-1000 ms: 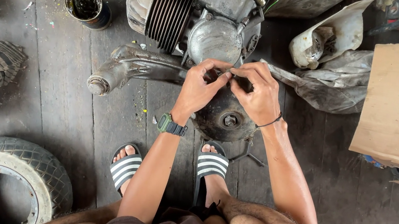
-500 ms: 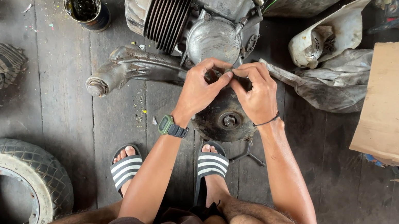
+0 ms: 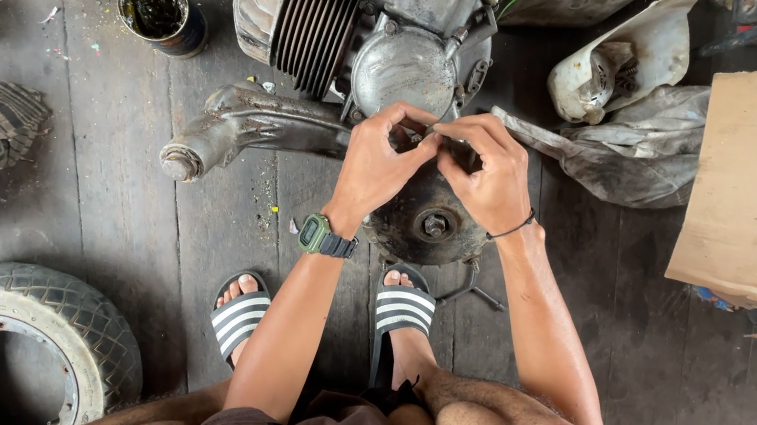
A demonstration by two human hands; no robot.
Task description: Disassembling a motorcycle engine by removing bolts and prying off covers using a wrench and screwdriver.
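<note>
Head view: left hand and right hand are pinched together on a small part, too small to be identified, held above the round engine cover. Finned engine is set on the wooden floor; tyre is seen lower left.

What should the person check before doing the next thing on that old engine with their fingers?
1. Both hands on the work: ok. Left hand and right hand meet, fingertips together, over the engine.
2. Small part pinched securely: cannot tell, the fingers hide it.
3. Round drum below the hands steady: ok, it rests on the wooden floor.
4. Feet safe: not ok, open sandals sit right beside the drum.
5. Grease tin out of the way: ok, it stands apart.
</note>
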